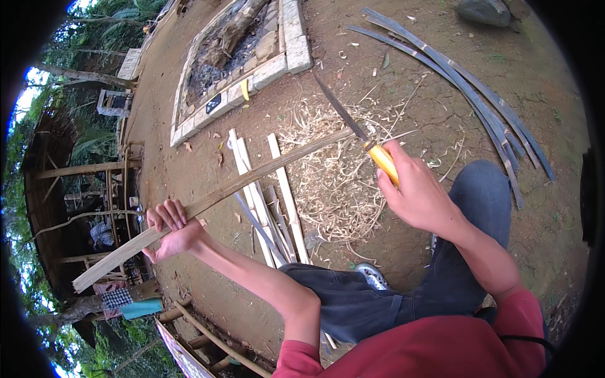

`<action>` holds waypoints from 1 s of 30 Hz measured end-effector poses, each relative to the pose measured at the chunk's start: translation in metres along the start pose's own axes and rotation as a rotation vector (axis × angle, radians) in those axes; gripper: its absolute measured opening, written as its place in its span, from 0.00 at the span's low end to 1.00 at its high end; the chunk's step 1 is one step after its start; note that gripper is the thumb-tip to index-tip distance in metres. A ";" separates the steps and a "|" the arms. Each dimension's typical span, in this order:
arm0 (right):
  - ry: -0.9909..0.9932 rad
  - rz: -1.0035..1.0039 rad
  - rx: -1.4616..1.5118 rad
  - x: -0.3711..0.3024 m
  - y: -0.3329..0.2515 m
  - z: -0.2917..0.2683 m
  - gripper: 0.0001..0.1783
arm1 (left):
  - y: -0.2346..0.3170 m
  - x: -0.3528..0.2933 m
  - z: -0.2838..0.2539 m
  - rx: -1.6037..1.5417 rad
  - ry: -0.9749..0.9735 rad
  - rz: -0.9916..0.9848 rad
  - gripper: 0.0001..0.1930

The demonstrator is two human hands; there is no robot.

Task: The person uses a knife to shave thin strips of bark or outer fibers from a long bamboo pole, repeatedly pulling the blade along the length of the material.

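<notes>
My left hand (174,229) is wrapped round a long split bamboo strip (252,174) near its wider lower-left end. The strip slants up to the right across the view. In my right hand (413,189) is a knife (343,113), gripped by its yellow handle (383,162), its dark blade pointing up and to the left. The blade's base is beside the strip's far end; whether they touch I cannot tell. Below them a heap of pale curled shavings (337,195) covers the ground in front of my legs.
Several pale strips (292,200) lie left of the shavings. Long dark bamboo strips (485,107) curve across the ground at the right. Ahead is a stone-edged fire pit (299,53) with a yellow curved object (244,89) on its border. A wooden shelter (82,170) stands at the left.
</notes>
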State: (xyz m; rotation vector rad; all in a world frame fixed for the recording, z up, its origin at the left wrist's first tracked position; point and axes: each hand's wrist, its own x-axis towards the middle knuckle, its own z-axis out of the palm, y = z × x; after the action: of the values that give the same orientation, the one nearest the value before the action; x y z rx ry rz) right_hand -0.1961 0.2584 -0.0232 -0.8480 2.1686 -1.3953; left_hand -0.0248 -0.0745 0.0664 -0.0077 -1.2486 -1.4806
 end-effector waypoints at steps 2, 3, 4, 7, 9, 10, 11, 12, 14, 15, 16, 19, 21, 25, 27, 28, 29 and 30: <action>-0.026 0.026 0.002 0.001 0.004 0.003 0.12 | 0.002 -0.002 -0.019 -0.010 0.008 -0.004 0.31; -0.021 0.021 0.003 0.001 0.006 0.003 0.12 | 0.000 -0.003 -0.021 -0.020 0.012 -0.010 0.31; -0.016 0.016 0.003 0.000 0.006 0.003 0.12 | -0.001 -0.004 -0.023 -0.031 0.016 -0.016 0.31; -0.032 0.001 0.018 0.000 0.006 0.003 0.12 | 0.000 -0.005 -0.029 -0.060 -0.010 -0.036 0.31; -0.056 0.009 0.017 0.001 0.005 0.003 0.12 | -0.002 -0.005 -0.031 -0.127 -0.057 -0.061 0.31; -0.068 0.022 0.010 0.001 0.004 0.002 0.11 | -0.002 -0.006 -0.030 -0.110 -0.041 -0.056 0.31; -0.081 0.035 0.003 0.002 0.004 0.002 0.11 | -0.001 -0.006 -0.030 -0.093 -0.025 -0.050 0.30; -0.073 0.036 -0.006 0.002 0.005 0.003 0.11 | 0.000 -0.007 -0.031 -0.079 -0.015 -0.050 0.30; -0.056 0.039 -0.022 0.004 0.008 0.006 0.11 | 0.004 -0.007 -0.033 -0.051 -0.003 -0.058 0.29; -0.032 0.019 -0.034 0.004 0.011 0.006 0.11 | 0.002 -0.008 -0.032 -0.043 0.006 -0.063 0.29; -0.008 -0.001 -0.046 0.005 0.015 0.008 0.11 | 0.001 -0.007 -0.032 -0.032 0.013 -0.067 0.29; -0.030 0.009 -0.057 0.007 0.013 0.003 0.11 | 0.004 -0.009 -0.036 0.001 0.039 -0.064 0.29; -0.045 0.037 -0.058 0.009 0.009 0.001 0.11 | 0.005 -0.009 -0.038 -0.019 0.032 -0.071 0.29; 0.002 0.079 -0.054 0.014 0.007 -0.009 0.11 | 0.008 -0.011 -0.033 0.038 0.080 -0.046 0.29; 0.071 0.053 -0.046 0.016 0.011 -0.010 0.12 | 0.015 -0.013 -0.028 0.085 0.142 -0.024 0.29; 0.081 0.056 -0.046 0.017 0.012 -0.011 0.12 | 0.019 -0.014 -0.024 0.124 0.163 -0.008 0.29; 0.090 0.059 -0.046 0.018 0.012 -0.013 0.13 | 0.023 -0.015 -0.021 0.165 0.185 0.007 0.28; 0.098 0.059 -0.044 0.018 0.011 -0.013 0.13 | 0.028 -0.015 -0.014 0.135 0.159 -0.005 0.28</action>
State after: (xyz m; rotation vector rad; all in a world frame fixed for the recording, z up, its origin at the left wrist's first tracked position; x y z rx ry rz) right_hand -0.2206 0.2578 -0.0286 -0.7391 2.2866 -1.3918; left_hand 0.0092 -0.0676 0.0696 0.1993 -1.2174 -1.3706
